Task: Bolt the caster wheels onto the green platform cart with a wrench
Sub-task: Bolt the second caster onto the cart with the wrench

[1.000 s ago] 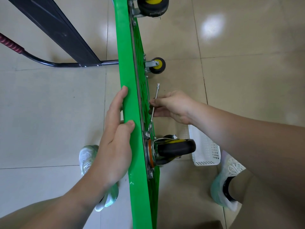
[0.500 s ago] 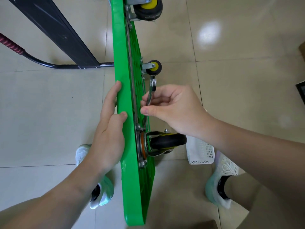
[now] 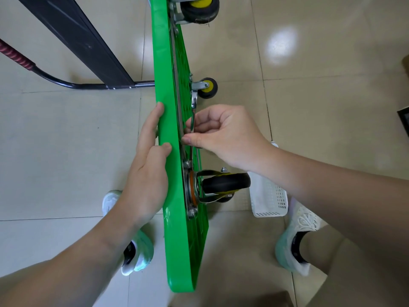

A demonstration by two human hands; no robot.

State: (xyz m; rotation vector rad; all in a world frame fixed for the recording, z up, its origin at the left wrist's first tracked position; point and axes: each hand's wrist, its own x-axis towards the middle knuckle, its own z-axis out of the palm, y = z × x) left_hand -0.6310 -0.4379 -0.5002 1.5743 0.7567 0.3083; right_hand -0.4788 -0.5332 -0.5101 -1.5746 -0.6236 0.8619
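Inside right hand [image 3: 223, 134], wrench [image 3: 193, 103] shaft.

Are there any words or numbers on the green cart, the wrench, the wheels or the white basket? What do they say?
No text can be read in this picture.
green cart: plain, no lettering shows.
wrench: any stamp is too small to tell.
caster wheel and white basket: no marks show.
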